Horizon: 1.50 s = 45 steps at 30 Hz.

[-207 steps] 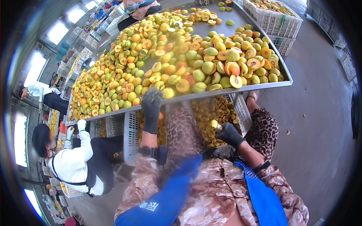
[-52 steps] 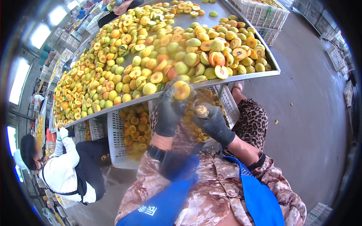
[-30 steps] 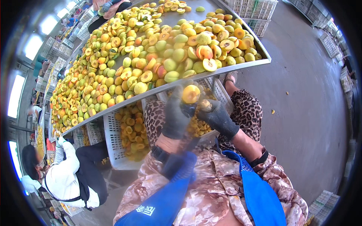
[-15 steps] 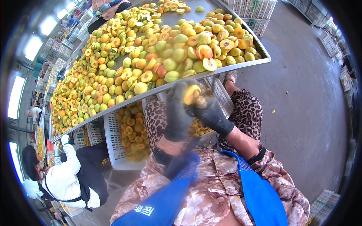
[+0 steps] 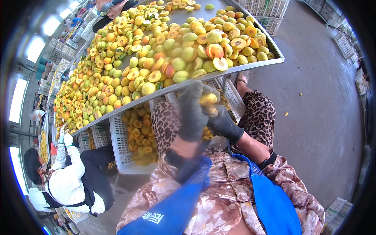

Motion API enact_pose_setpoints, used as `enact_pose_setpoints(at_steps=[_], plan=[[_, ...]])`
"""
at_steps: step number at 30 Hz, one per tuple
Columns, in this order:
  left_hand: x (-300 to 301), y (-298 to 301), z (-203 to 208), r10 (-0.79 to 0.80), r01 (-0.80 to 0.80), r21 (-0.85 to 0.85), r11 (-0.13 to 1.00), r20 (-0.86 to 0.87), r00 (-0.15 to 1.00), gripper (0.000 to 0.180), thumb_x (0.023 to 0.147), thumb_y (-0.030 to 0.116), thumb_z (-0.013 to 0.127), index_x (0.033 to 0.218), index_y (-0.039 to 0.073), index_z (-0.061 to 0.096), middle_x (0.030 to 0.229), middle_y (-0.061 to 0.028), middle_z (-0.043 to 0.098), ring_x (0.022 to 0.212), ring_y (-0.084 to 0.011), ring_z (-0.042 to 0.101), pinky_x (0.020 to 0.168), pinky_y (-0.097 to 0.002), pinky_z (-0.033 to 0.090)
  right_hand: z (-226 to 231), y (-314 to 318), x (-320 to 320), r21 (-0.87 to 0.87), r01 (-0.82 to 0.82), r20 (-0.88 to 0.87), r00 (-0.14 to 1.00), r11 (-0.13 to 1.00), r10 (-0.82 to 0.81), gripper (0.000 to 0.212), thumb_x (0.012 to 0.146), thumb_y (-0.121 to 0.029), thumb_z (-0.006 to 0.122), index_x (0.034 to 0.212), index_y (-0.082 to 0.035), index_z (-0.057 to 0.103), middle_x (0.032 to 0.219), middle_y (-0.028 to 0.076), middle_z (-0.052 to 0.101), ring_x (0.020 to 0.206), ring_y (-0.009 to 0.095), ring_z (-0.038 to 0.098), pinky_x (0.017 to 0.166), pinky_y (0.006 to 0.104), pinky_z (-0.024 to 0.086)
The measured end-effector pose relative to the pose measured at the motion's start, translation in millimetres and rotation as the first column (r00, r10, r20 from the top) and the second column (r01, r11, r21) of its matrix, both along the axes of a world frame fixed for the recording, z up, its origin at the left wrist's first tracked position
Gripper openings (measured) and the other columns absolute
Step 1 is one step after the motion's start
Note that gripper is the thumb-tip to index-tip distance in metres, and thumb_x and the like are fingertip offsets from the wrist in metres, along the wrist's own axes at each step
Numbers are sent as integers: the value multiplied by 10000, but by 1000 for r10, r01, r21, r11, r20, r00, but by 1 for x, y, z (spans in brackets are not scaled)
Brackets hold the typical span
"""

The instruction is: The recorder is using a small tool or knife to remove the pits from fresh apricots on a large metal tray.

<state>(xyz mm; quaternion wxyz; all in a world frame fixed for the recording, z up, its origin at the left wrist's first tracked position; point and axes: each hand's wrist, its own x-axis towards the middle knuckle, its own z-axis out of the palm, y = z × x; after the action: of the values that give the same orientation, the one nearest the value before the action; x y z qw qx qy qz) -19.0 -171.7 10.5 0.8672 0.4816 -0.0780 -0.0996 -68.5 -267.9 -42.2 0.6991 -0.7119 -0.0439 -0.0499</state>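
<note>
In front of the metal surface [image 5: 192, 15], the left hand [image 5: 192, 111] grasped a yellow stone-fruit half [image 5: 208, 98], the right hand [image 5: 224, 124] curled beside it, contents unclear, and white characters [image 5: 153, 217] marked a blue strap [image 5: 182, 196].

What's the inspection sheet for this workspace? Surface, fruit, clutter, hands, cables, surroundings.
Surface: rimmed metal table, heaped with fruit.
Job's things: yellow fruit piece, blurred, in hand; more fruit in the white crate below.
Clutter: small scraps on the floor, right side.
Left hand: gloved, gripping the piece.
Right hand: gloved, beside the left; grip unclear.
Cables: nothing seen.
Surroundings: co-worker in white, left; stacked crates, upper right.
</note>
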Motion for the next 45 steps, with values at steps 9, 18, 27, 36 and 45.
enact_pose_setpoints(at_steps=[9,18,27,36,45], plan=[[3,-5,18,75,-104,198,975,151,986,300,958,250,636,807,-8,668,737,-104,680,643,-171,659,621,-287,543,27,-3,-4,120,-120,-86,988,985,131,234,841,-95,687,1058,-16,648,895,6,660,762,91,588,661,265,497],[13,2,33,-167,75,305,949,286,944,346,948,248,610,757,-35,667,751,-110,683,704,-169,650,685,-298,520,35,-9,-5,227,-177,23,984,958,177,281,836,-74,734,1095,-27,635,1012,32,664,927,118,608,773,292,507],[3,-6,51,-115,-85,353,932,508,854,202,860,114,635,718,-30,641,723,-104,627,662,-196,602,619,-297,469,43,-18,7,-129,-167,356,912,977,203,391,789,-71,760,1141,-42,593,1066,75,632,991,181,602,874,330,495],[4,7,59,-307,153,323,934,509,804,364,908,244,595,684,-41,623,718,-107,642,646,-179,599,604,-287,461,39,-21,0,-16,-371,62,927,929,371,526,769,-79,785,1241,-45,555,1192,104,604,1105,197,572,951,341,470],[12,34,26,-490,435,279,856,170,855,460,954,351,553,712,-28,645,744,-125,657,669,-181,614,605,-280,469,7,-8,23,-210,-224,410,863,952,294,659,749,-53,745,1330,15,443,1391,201,413,1261,366,446,1016,401,422]])
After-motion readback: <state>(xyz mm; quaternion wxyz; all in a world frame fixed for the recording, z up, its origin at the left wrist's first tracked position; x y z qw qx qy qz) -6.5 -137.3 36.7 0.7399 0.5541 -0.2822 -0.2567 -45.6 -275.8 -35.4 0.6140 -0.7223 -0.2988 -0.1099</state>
